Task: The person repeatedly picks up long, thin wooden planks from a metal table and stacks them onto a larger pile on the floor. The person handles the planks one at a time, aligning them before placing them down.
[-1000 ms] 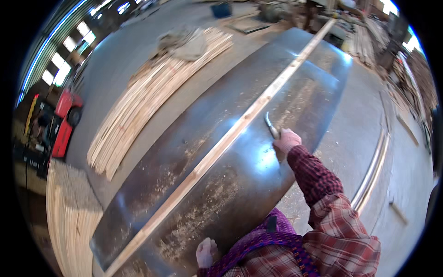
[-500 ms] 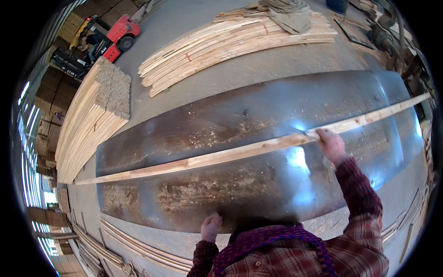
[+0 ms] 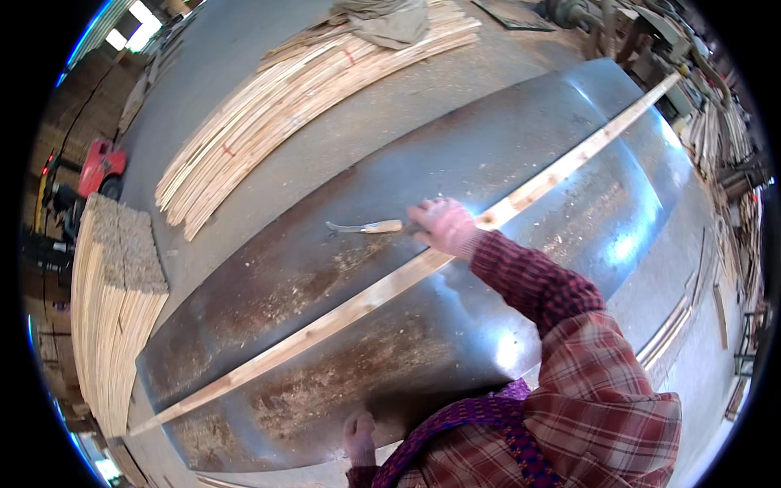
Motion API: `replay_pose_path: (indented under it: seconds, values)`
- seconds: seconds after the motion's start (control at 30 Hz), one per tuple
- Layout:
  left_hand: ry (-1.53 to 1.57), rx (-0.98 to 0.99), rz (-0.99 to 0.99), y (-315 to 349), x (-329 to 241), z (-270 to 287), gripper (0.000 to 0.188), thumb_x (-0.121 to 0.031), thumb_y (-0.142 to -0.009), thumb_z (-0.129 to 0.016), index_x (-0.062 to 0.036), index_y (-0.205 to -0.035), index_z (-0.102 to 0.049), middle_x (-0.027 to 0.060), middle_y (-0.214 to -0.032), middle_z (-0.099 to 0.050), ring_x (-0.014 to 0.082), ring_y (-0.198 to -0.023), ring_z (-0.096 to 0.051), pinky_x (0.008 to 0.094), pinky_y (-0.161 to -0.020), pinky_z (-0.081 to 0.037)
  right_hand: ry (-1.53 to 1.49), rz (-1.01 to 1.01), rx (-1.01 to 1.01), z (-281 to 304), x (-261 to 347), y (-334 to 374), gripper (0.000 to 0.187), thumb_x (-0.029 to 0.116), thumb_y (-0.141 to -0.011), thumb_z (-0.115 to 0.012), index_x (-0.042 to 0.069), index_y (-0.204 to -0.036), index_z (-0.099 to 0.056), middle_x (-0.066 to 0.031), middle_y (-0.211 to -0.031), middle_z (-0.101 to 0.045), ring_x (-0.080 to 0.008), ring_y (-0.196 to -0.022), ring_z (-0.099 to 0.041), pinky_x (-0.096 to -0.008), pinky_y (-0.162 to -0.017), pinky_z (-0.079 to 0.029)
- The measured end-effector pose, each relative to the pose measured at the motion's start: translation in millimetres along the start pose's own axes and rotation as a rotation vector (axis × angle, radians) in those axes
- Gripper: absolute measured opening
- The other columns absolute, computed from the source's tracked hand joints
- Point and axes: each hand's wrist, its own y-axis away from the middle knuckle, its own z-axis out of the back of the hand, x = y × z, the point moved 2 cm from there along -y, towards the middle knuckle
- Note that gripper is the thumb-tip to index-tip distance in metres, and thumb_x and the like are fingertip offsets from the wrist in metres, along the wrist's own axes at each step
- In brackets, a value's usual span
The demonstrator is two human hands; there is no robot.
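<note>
- My right hand (image 3: 443, 226): fingers part-curled, nothing visible in it, just beside the hooked tool (image 3: 382, 226).
- Tool: wooden handle toward me, on worktop (image 3: 496, 163), beyond wooden strip (image 3: 366, 298).
- Strip: passes beneath my right wrist.
- My left hand (image 3: 359, 435): worktop's near edge, blurred; can't tell its grip.
- Board stack (image 3: 285, 122): on floor beyond.

My right grip (image 3: 443, 226) above the dark counter (image 3: 504, 138), hooked tool (image 3: 381, 227) with pale end just beside it, long wooden strip (image 3: 358, 302) running lengthwise, my left grip (image 3: 359, 435) at near edge, boards (image 3: 313, 102) stacked beyond.
</note>
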Motion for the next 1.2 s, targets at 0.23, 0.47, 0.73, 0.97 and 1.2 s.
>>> replay_pose_path:
  seconds: [0.23,0.47,0.73,0.97,1.2]
  values:
    - [-0.937,0.257,-0.510,-67,-186,-122,0.047,-0.024,-0.092,-0.074,0.0001,-0.130,-0.063,0.0144,-0.124,-0.068,0.0270,-0.116,-0.064,0.0388,-0.102,-0.051,0.209,-0.315,-0.041,24,-135,129,0.037,0.025,-0.092,-0.067,0.010,-0.125,-0.058,-0.0133,-0.112,-0.068,-0.0279,-0.105,-0.068,-0.0416,-0.091,-0.056]
    - [-1.697,0.227,-0.622,-150,-221,-176,0.087,-0.034,-0.073,-0.086,-0.0057,-0.145,-0.047,0.0194,-0.150,-0.049,0.0352,-0.138,-0.050,0.0467,-0.116,-0.039,0.278,-0.133,0.135,-13,-121,68,0.030,0.015,-0.079,-0.073,0.013,-0.108,-0.073,-0.0060,-0.119,-0.068,-0.0228,-0.114,-0.065,-0.0393,-0.093,-0.052]
    - [-1.401,0.198,-0.830,-139,-236,-133,0.050,-0.042,-0.081,-0.077,-0.0099,-0.118,-0.067,0.0153,-0.110,-0.069,0.0350,-0.109,-0.066,0.0483,-0.093,-0.054,0.146,-0.051,0.352,-34,-119,8,0.016,0.029,-0.081,-0.074,0.013,-0.084,-0.077,-0.0101,-0.082,-0.073,-0.0301,-0.077,-0.071,-0.0434,-0.067,-0.057]
    - [-1.624,0.230,-0.569,-171,-217,-43,0.054,-0.042,-0.082,-0.077,-0.0113,-0.124,-0.063,0.0113,-0.119,-0.063,0.0312,-0.118,-0.062,0.0454,-0.098,-0.051,0.373,0.036,0.259,-81,-59,45,0.025,0.020,-0.080,-0.075,0.016,-0.104,-0.072,-0.0133,-0.104,-0.070,-0.0350,-0.100,-0.069,-0.0462,-0.084,-0.054]
    - [-1.618,0.345,-0.609,-181,-219,11,0.052,-0.042,-0.079,-0.082,-0.0116,-0.118,-0.067,0.0113,-0.111,-0.067,0.0313,-0.109,-0.066,0.0469,-0.091,-0.055,0.049,0.149,0.030,-49,31,83,0.027,0.037,-0.072,-0.083,0.017,-0.090,-0.079,-0.0120,-0.088,-0.075,-0.0317,-0.081,-0.073,-0.0452,-0.071,-0.058]
